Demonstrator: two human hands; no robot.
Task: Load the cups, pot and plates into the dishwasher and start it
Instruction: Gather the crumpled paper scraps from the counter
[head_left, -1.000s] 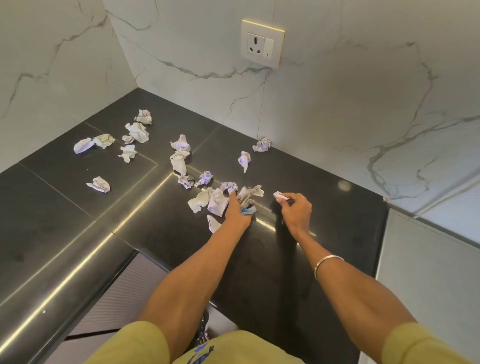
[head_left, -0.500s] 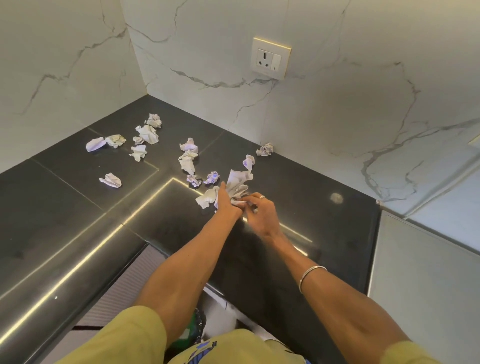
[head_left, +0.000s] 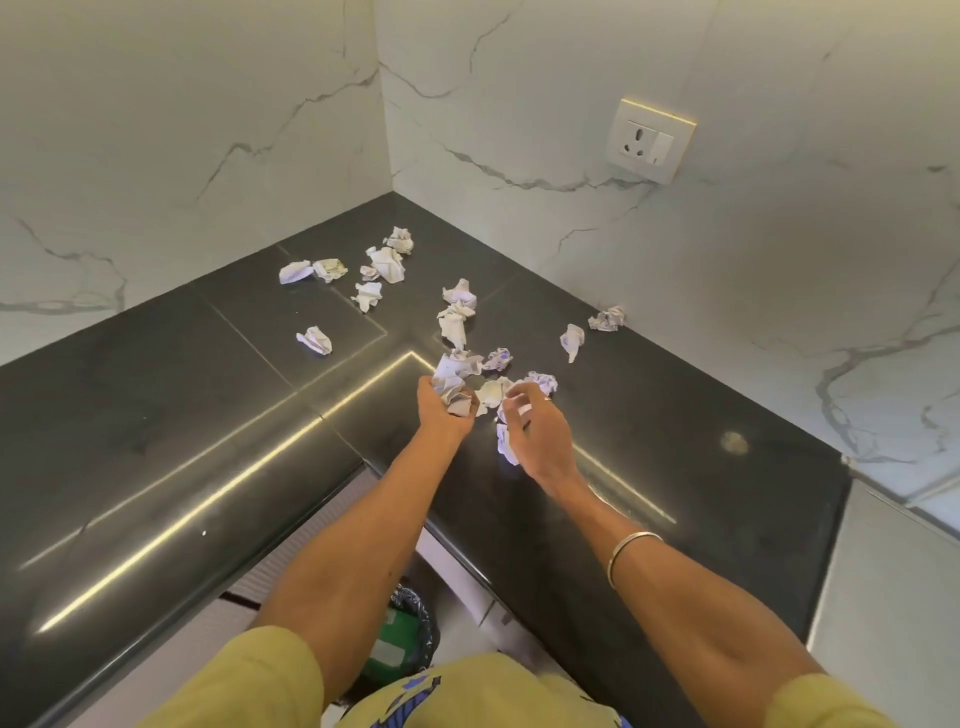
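1. Left hand (head_left: 444, 402) clamped around a bunch of crumpled paper wads (head_left: 451, 382), held just above the black desk (head_left: 156, 415).
2. Right hand (head_left: 535, 431) just beside the left, fingers curled, pinching a small crumpled paper scrap (head_left: 506, 441) that hangs below the fingers. Ring on one finger, metal bangle (head_left: 631, 553) on the wrist.
3. Hands close together but apart, not touching.
4. More crumpled paper on the desk right beyond the fingers: one purple-printed wad (head_left: 497, 358) and one near the right knuckles (head_left: 543, 382).
5. Farther beyond the left hand, a loose cluster of wads (head_left: 384, 262) toward the desk corner; single wad (head_left: 314, 340) off to the left of it.
6. Beyond the right hand, one wad (head_left: 571, 340) on the desk, another (head_left: 607, 318) against the marble wall.
7. Wall socket (head_left: 650, 140) on the wall above, right of the hands.
8. Bin with black liner (head_left: 415, 639) on the floor below, between the forearms.
9. Cups, pot, plates, dishwasher: not in view, cannot tell where they are.
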